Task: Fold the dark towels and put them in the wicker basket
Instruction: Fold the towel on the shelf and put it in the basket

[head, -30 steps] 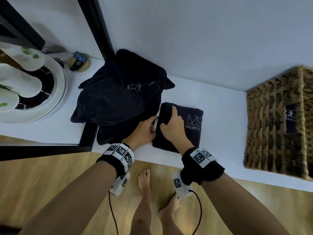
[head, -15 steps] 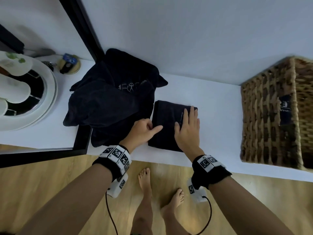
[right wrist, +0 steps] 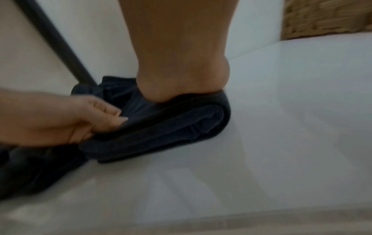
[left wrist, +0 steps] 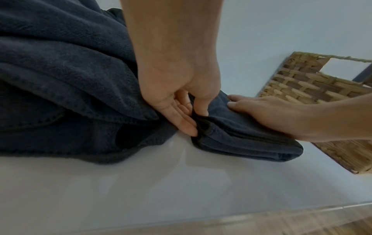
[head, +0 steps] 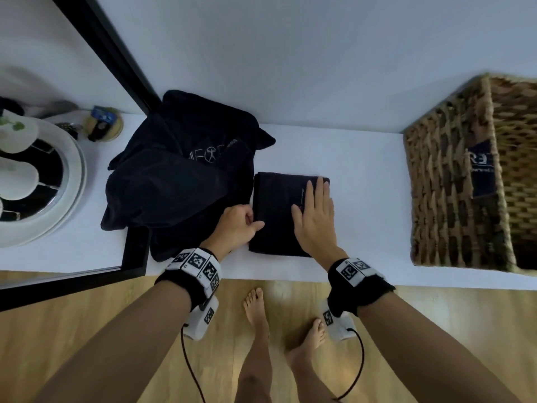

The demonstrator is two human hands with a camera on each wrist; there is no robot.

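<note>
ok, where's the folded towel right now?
Head view: folded towel lies mid-counter under the right hand, between the unfolded towel pile and the wicker basket.

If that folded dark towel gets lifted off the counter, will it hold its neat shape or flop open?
Probably floppy: the folded towel is soft, thick cloth in loose layers, visible at its near edge. The right hand presses it flat while the left hand pinches its edge, which suggests it springs open. Lifted by one side, it would likely sag or unfold.
</note>
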